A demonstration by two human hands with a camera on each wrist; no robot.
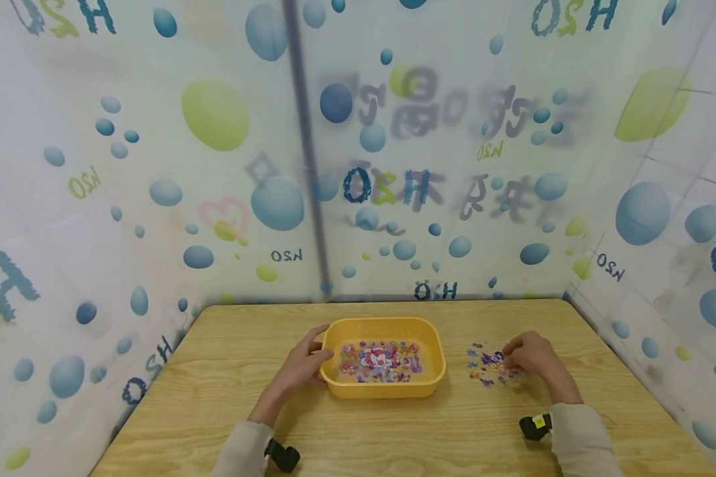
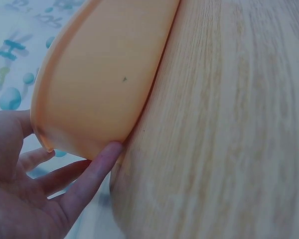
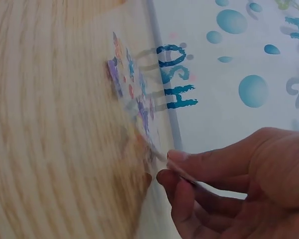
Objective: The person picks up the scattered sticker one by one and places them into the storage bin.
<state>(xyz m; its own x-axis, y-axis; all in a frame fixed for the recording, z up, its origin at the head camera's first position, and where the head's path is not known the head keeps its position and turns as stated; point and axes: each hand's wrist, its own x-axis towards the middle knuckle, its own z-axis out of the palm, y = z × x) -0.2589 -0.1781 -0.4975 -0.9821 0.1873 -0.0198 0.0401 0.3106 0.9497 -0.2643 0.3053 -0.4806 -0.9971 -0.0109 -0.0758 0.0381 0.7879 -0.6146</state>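
My left hand point(image 1: 301, 361) holds the left end of a yellow plastic basin point(image 1: 384, 391), its thumb over the rim. In the left wrist view, fingers point(image 2: 97, 164) lie along the basin's outer wall point(image 2: 104, 74), low near the tabletop. Inside the basin lies a sheet of colourful stickers point(image 1: 388, 361) with a white cartoon figure. To the right of the basin, my right hand point(image 1: 534, 358) pinches the edge of a clear sticker sheet point(image 1: 483, 364) printed with small purple, blue and red shapes. In the right wrist view the sheet point(image 3: 132, 84) stands tilted up from the thumb and fingertips.
Both things are on a pale wood-grain table point(image 1: 453, 430). A white curtain point(image 1: 358, 265) patterned with blue and green bubbles hangs behind the table and along both sides. Each wrist carries a small black camera point(image 1: 283, 457).
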